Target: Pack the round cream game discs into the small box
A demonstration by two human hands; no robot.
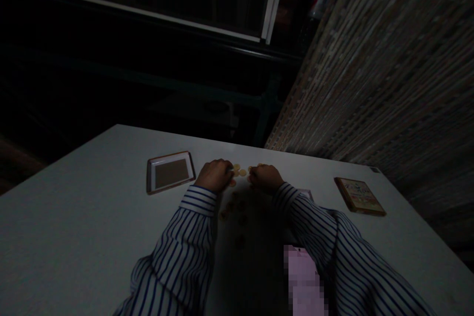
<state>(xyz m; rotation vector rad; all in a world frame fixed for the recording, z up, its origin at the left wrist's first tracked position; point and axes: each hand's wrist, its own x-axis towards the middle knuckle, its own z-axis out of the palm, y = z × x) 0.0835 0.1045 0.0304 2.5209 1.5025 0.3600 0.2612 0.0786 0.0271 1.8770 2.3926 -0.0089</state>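
Small pale round discs point(242, 173) lie on the white table between my two hands. My left hand point(214, 176) is closed, its fingers curled down at the left edge of these discs. Opposite it, my right hand point(265, 178) is also closed, with its fingertips against or beside discs at the right edge. What either hand holds is hidden by the fingers and the dim light. Several darker round discs point(242, 219) are scattered nearer to me, in the shadow between my striped sleeves.
An upturned tin lid or shallow tray point(189, 168) lies left on the white table point(92, 217). A flat box with a printed top point(361, 196) sits at the right. A pink, pixelated object point(305, 279) lies near my right forearm. A string curtain point(355, 69) hangs beyond the right edge.
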